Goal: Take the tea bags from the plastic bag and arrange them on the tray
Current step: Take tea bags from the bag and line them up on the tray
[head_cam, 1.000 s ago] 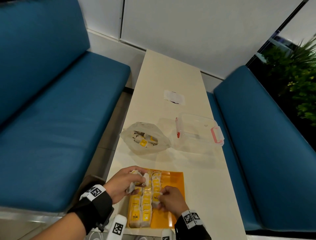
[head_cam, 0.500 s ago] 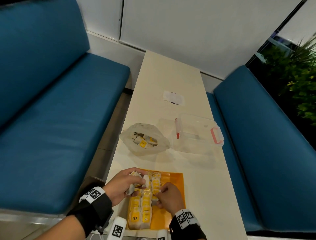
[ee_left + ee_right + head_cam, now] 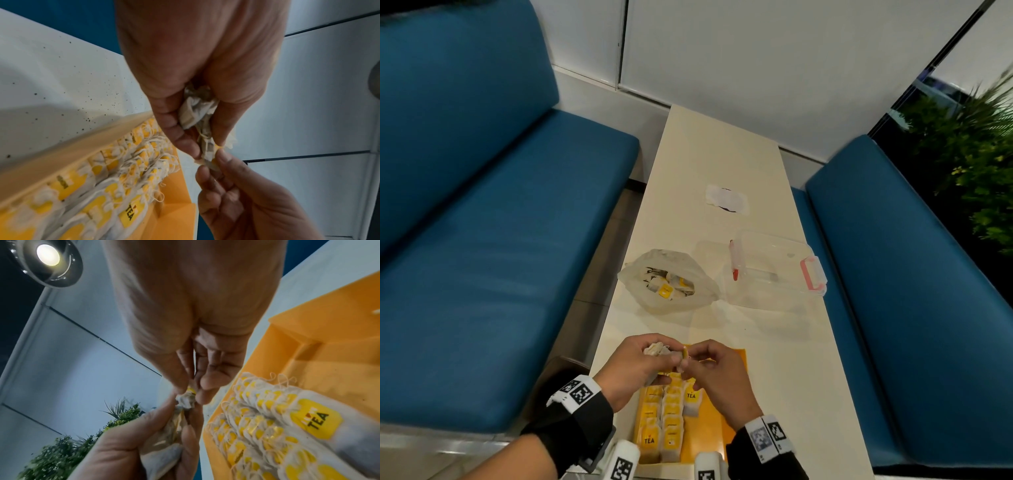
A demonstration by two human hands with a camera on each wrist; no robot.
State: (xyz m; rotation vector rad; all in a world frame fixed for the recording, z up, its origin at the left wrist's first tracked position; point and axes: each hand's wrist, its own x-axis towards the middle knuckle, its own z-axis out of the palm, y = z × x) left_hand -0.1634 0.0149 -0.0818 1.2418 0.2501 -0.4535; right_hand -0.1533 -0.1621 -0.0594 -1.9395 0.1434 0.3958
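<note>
Above the far end of the orange tray [image 3: 724, 435], my left hand [image 3: 635, 368] grips a bunch of tea bags [image 3: 654, 350] [image 3: 197, 110]. My right hand [image 3: 717, 371] pinches the yellow-tagged end of one tea bag [image 3: 211, 155] [image 3: 188, 396] from that bunch, right against the left fingers. Rows of white tea bags with yellow TEA tags [image 3: 666, 421] [image 3: 273, 421] lie packed along the tray's left half. The clear plastic bag [image 3: 669, 282] lies open farther up the table, a few tea bags inside.
A clear lidded box with pink latches [image 3: 774, 270] sits right of the bag. A white paper scrap [image 3: 727, 198] lies farther up the narrow cream table [image 3: 774, 359]. Blue benches [image 3: 482, 257] flank both sides. The tray's right half [image 3: 333, 337] is bare.
My right hand rose from the tea bag rows on the tray and met the left hand. It now pinches a bag from the left hand's bunch. Both hands lifted slightly.
</note>
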